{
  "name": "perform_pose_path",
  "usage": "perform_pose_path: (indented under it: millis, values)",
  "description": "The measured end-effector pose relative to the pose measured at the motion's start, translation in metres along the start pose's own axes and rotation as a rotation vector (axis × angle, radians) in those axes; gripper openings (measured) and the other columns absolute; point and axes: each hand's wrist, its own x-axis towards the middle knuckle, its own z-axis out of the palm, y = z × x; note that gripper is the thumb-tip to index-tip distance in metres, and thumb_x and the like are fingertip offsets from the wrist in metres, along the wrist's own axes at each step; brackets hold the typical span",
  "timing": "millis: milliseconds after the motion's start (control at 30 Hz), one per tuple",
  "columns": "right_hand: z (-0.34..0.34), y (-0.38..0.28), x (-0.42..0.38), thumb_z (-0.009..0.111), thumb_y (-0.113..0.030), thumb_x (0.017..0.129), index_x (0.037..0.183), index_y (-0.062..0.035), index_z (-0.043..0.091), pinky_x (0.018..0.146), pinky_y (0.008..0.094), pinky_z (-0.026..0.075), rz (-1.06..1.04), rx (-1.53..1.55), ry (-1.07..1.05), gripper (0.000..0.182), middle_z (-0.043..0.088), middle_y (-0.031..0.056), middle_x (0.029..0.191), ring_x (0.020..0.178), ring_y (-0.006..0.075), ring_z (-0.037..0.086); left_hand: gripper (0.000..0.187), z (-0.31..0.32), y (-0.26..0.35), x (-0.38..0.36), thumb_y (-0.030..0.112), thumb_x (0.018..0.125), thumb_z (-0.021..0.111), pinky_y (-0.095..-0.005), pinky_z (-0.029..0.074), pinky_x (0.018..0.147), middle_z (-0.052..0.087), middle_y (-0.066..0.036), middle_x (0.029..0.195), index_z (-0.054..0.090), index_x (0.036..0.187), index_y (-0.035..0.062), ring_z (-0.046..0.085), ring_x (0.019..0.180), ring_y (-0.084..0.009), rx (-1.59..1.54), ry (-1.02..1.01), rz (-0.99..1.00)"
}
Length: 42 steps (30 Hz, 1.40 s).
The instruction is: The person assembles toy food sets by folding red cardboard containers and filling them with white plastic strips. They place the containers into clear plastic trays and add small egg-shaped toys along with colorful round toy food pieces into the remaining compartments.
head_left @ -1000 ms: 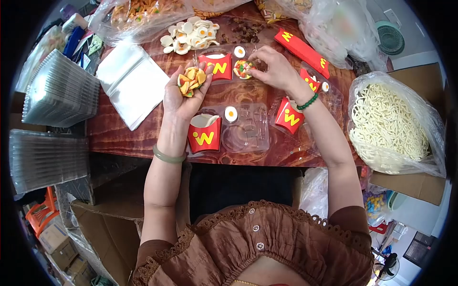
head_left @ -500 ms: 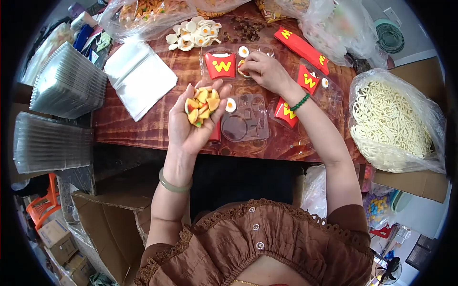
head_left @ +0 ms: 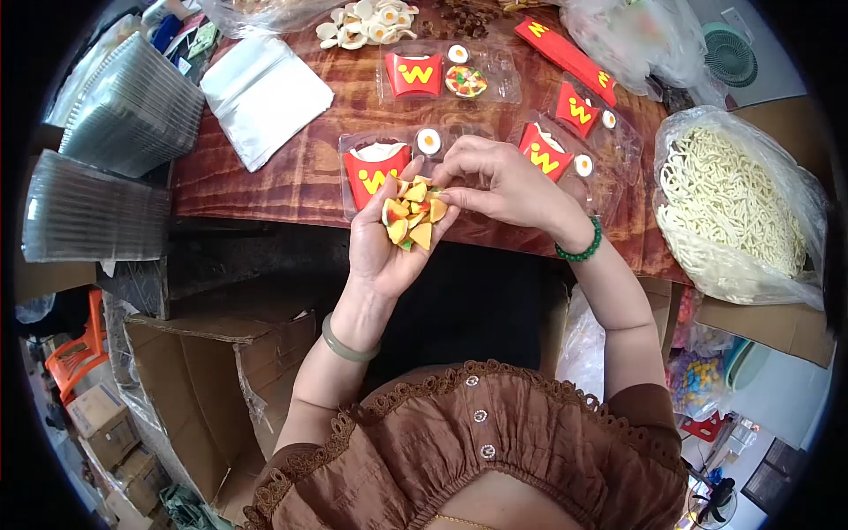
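My left hand (head_left: 382,246) is cupped palm up around a heap of small toy pizza slices (head_left: 412,216), yellow with red and green spots. Over the heap's right side, my right hand (head_left: 495,190) has its thumb and fingers pinched on a slice, mostly hidden by the fingertips. Beneath the hands lies a clear plastic tray (head_left: 352,146) with a red fries box (head_left: 367,172) and a toy fried egg (head_left: 428,141). Farther back, another tray (head_left: 505,87) holds a red fries box (head_left: 413,74), a fried egg (head_left: 458,54) and a round toy pizza (head_left: 465,81).
Stacked clear trays (head_left: 132,106) and white plastic sheets (head_left: 268,102) are at left. Toy eggs (head_left: 371,22) lie at the back. Flattened red boxes (head_left: 565,62) and two more filled trays sit at right, beside a bag of cream-coloured toy fries (head_left: 733,208).
My right hand has come back from the far tray to the heap in my left palm, leaving a round pizza visible there. The view has shifted, with the table higher in it.
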Motion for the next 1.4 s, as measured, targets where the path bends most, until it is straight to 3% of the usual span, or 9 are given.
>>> perform_pose_path:
  millis: [200,367,533,700,833,1000,1100,1300,1400]
  values:
    - [0.004,-0.003,-0.007,0.065,-0.009,0.080,0.090,-0.0003,0.060,0.071,0.0301,0.049,0.028,0.007,-0.008,0.014,0.062,0.0083,0.087,0.080,0.0185,0.061,0.040,-0.013,-0.003,0.002,0.029,0.099,0.037,-0.0501,0.040,0.101,0.052,-0.016,0.124,0.044,0.130,0.0043,0.052,0.114,-0.0321,-0.015,-0.033,-0.009]
    - [0.004,-0.003,-0.007,0.061,-0.001,0.083,0.094,0.0012,0.058,0.076,0.0224,0.047,0.288,0.496,0.021,0.011,0.063,0.0033,0.095,0.086,0.0078,0.057,0.040,-0.012,-0.002,-0.001,0.029,0.099,0.037,-0.0491,0.041,0.101,0.052,-0.015,0.124,0.044,0.129,0.0040,0.052,0.114,-0.0302,0.000,0.022,-0.006]
    - [0.010,-0.012,-0.004,0.061,-0.003,0.084,0.101,0.0014,0.056,0.077,0.0220,0.048,0.260,0.130,-0.041,0.018,0.062,0.0026,0.092,0.085,0.0082,0.058,0.039,-0.006,-0.009,0.000,0.028,0.099,0.037,-0.0484,0.041,0.100,0.050,-0.016,0.126,0.045,0.128,0.0035,0.051,0.116,-0.0294,0.003,0.064,0.026]
    - [-0.002,-0.005,-0.003,0.063,-0.002,0.083,0.101,-0.0002,0.056,0.078,0.0228,0.048,0.248,0.424,0.088,0.019,0.061,0.0025,0.091,0.084,0.0083,0.058,0.036,-0.005,-0.003,-0.008,0.027,0.099,0.037,-0.0441,0.046,0.096,0.051,-0.017,0.125,0.044,0.127,0.0054,0.051,0.117,-0.0335,0.016,0.046,0.001]
    - [-0.012,0.009,0.007,0.062,-0.002,0.083,0.099,0.0003,0.055,0.077,0.0249,0.049,0.254,0.238,0.080,0.017,0.060,0.0020,0.092,0.087,0.0094,0.058,0.035,-0.011,0.000,-0.021,0.027,0.098,0.038,-0.0434,0.047,0.095,0.050,-0.020,0.126,0.045,0.124,0.0046,0.047,0.121,-0.0377,0.048,0.081,-0.003]
    - [0.004,0.019,0.031,0.057,0.003,0.077,0.098,0.0000,0.053,0.075,0.0314,0.051,-0.016,-0.136,-0.060,0.022,0.063,0.0111,0.086,0.083,0.0217,0.064,0.034,-0.020,-0.002,-0.017,0.027,0.098,0.039,-0.0415,0.047,0.094,0.051,-0.019,0.124,0.045,0.123,0.0049,0.047,0.120,-0.0366,0.060,0.099,0.010]
    - [0.009,0.028,0.034,0.058,0.002,0.078,0.095,0.0008,0.054,0.073,0.0302,0.051,-0.059,-0.110,0.001,0.017,0.063,0.0097,0.085,0.081,0.0190,0.064,0.032,-0.020,-0.006,-0.013,0.024,0.098,0.039,-0.0399,0.047,0.094,0.052,-0.017,0.123,0.046,0.123,0.0052,0.049,0.119,-0.0352,0.086,0.140,0.006]
    - [0.021,0.016,0.025,0.060,-0.002,0.080,0.091,0.0014,0.056,0.067,0.0266,0.050,0.296,0.106,0.250,0.013,0.063,0.0079,0.085,0.075,0.0135,0.062,0.031,-0.021,-0.011,-0.009,0.024,0.098,0.040,-0.0397,0.047,0.094,0.053,-0.016,0.122,0.046,0.122,0.0057,0.050,0.117,-0.0344,0.094,0.157,-0.015]
    - [0.030,0.024,0.024,0.061,-0.003,0.080,0.090,0.0009,0.057,0.064,0.0275,0.050,0.234,-0.019,0.308,0.012,0.062,0.0088,0.083,0.072,0.0156,0.062,0.032,-0.021,-0.012,-0.009,0.024,0.097,0.041,-0.0398,0.047,0.094,0.053,-0.016,0.123,0.046,0.123,0.0060,0.050,0.117,-0.0340,0.092,0.147,-0.020]
